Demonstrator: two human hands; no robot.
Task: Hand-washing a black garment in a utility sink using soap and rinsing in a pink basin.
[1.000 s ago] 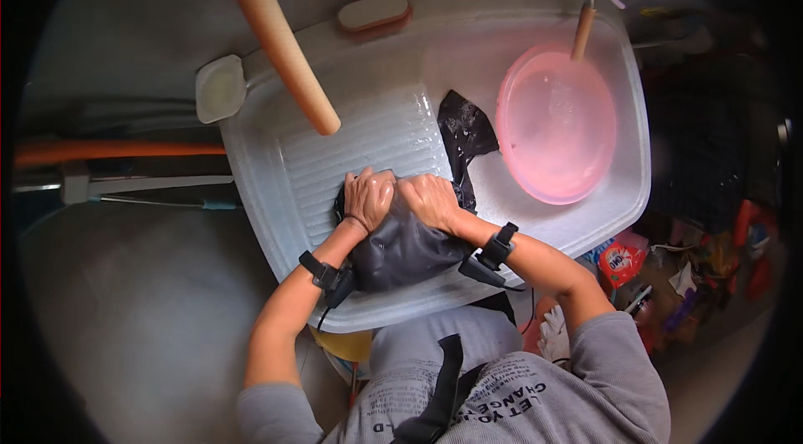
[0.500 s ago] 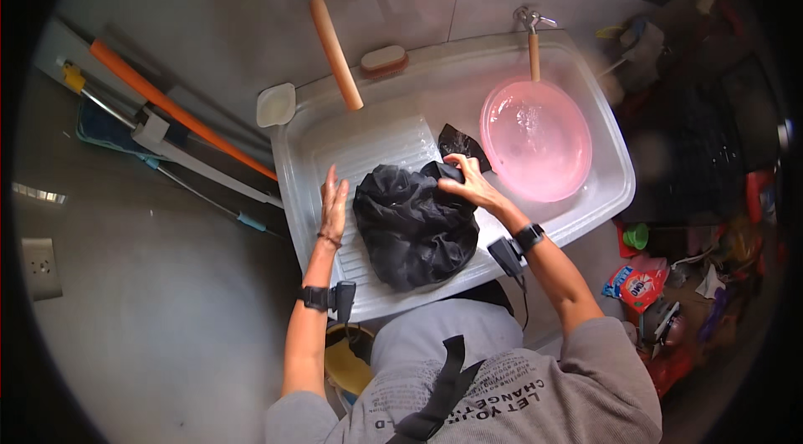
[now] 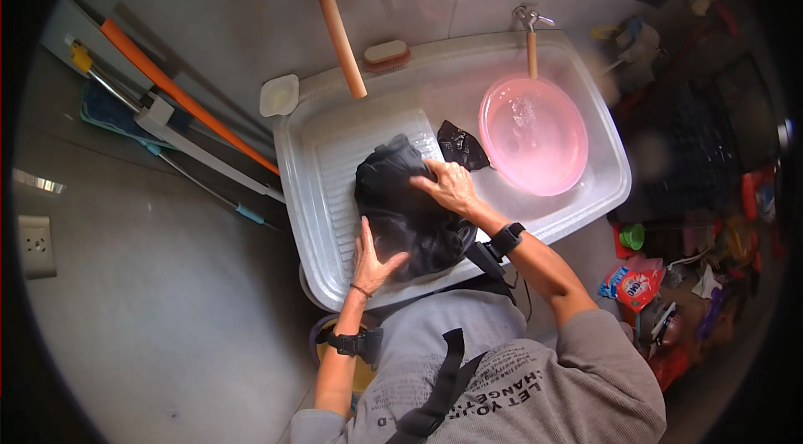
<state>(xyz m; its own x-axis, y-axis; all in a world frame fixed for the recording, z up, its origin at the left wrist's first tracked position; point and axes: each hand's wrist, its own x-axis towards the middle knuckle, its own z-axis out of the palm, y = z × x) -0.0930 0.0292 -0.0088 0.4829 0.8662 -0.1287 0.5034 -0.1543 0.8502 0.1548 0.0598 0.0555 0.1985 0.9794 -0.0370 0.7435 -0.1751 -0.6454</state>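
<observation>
Bracketing black cloth (image 3: pixel 391 180), slanted lengthwise from far left to near right on the ribbed side of the sink (image 3: pixel 335 164), with left hand (image 3: pixel 374 265) at its near-left edge and right hand (image 3: pixel 452 188) at its right, equally near, thumbs spread from fingers, pinching nothing visibly.

The pale sink (image 3: pixel 330 155) bears black cloth (image 3: pixel 395 184), a pink basin (image 3: pixel 535 164) and a brush (image 3: pixel 387 56).
</observation>
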